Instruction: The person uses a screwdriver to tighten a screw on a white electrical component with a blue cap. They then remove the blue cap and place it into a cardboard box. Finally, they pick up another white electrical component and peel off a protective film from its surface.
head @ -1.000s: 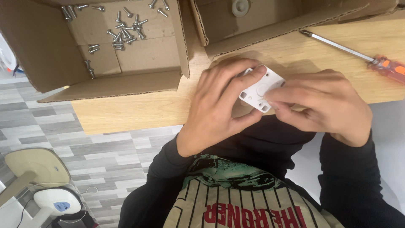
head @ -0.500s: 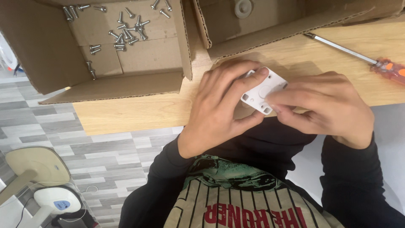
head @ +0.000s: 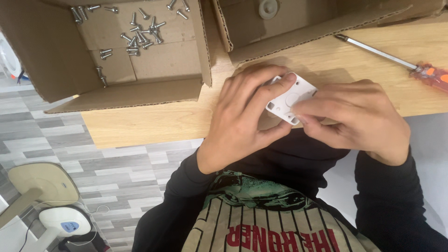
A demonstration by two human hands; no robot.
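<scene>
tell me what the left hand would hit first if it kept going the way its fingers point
The left hand points up and right, fingers already on the white square plastic part. Past that, likely the flap of the cardboard box on the wooden table, though depth is unclear.

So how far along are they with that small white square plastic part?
Both hands, left hand and right hand, hold the small white square plastic plate. No screw shows in it; silver screws lie in the open cardboard box, and the orange-handled screwdriver lies untouched on the wooden table.
</scene>
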